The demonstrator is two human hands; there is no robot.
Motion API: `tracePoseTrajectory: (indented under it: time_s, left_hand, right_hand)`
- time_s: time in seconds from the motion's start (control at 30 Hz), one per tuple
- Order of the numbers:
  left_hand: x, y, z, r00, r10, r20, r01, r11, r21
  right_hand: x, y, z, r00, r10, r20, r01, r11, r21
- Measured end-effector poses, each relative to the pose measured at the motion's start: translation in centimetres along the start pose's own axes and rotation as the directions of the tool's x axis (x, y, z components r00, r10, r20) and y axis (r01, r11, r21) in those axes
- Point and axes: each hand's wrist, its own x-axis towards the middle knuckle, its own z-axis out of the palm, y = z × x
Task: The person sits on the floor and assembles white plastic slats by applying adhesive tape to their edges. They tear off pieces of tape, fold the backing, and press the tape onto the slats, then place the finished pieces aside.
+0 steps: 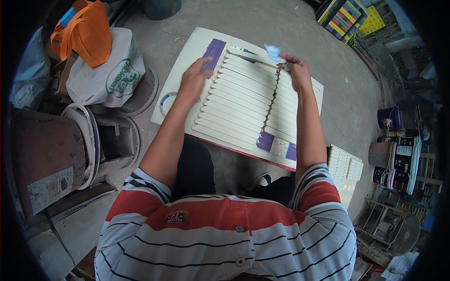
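Note:
In front of me lies a cream board [180, 51] with two columns of narrow cream slats [239, 91] with pointed ends, over purple and patterned strips [266, 140]. My left hand [193, 84] is over the left ends of the upper slats, fingers apart, holding nothing that I can see. At the top right of the slats, my right hand [298, 75] is closed, thumb and fingers together, on a small crumpled light-blue piece [272, 52], blurred by motion. Just below that piece, the topmost slat [251, 57] lies slanted. A blue-and-white tape roll [168, 103] rests at the board's left edge.
On the left stand large buckets [47, 150], a white sack [105, 75] and an orange bag [93, 40]. At the right are more slats [340, 164], paint buckets [405, 159] and a fan [403, 234]. Coloured panels [344, 21] lean at the far right.

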Motion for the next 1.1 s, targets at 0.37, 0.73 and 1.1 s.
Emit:
tracePoseTrajectory:
  time_s: [0.37, 0.73, 1.1]
  left_hand:
    - [-2.1, 3.7, 5.7, 0.903, -0.124, 0.411, 0.226, 0.951, -0.210]
    - [-7.0, 7.0, 12.1, 0.780, -0.068, 0.622, 0.426, 0.786, -0.448]
    - [-15.0, 9.8, 16.0, 0.507, 0.637, 0.581, -0.837, 0.526, 0.153]
  right_hand:
    - [-14.6, -0.8, 3.0, 0.888, 0.092, 0.451, -0.447, 0.399, 0.800]
    - [-21.5, 1.1, 0.9, 0.997, 0.028, -0.065, 0.034, 0.619, 0.785]
    - [-26.2, 2.7, -2.7, 0.986, -0.116, -0.124, 0.150, 0.255, 0.955]
